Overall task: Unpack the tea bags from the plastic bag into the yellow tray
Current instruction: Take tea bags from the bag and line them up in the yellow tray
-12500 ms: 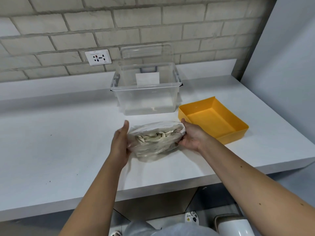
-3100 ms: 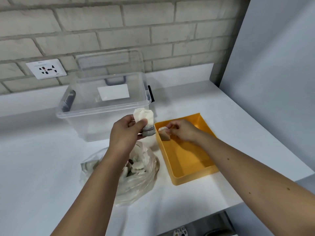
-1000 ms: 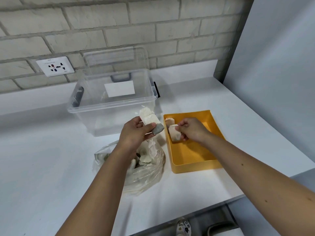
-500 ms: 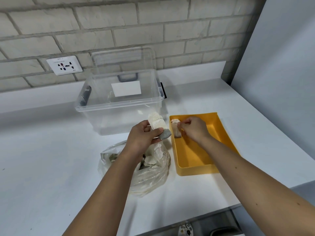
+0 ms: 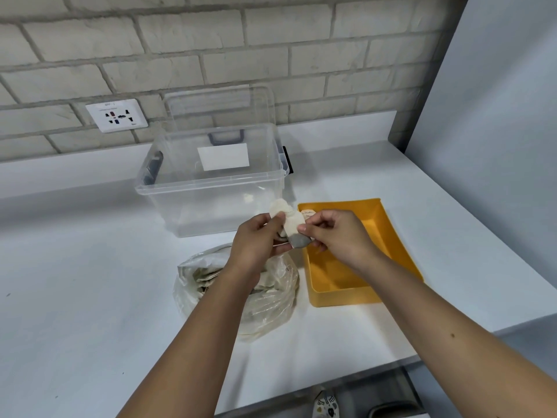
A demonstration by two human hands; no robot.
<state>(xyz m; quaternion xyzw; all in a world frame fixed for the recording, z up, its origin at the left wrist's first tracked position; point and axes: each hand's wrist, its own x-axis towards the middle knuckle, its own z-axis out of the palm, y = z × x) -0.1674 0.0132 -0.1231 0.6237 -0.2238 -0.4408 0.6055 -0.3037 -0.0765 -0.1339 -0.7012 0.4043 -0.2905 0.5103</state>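
My left hand [image 5: 259,239] holds a small stack of cream tea bags [image 5: 290,220] above the gap between the bag and the tray. My right hand [image 5: 337,235] pinches the front tea bag of that stack with thumb and forefinger. The clear plastic bag [image 5: 271,300] lies open on the counter under my left forearm, with several tea bags inside. The yellow tray [image 5: 394,254] sits just right of it; one tea bag [image 5: 308,213] stands in its far left corner, partly hidden by my right hand.
A clear plastic storage box [image 5: 211,182] with its lid leaning on the brick wall stands behind the hands. A wall socket [image 5: 117,115] is at the back left. A grey panel [image 5: 497,122] bounds the white counter [image 5: 84,267] on the right; its front edge is close.
My right hand has left the tea bag in the tray's far corner and moved left to the stack in my left hand, where it now pinches the front tea bag.
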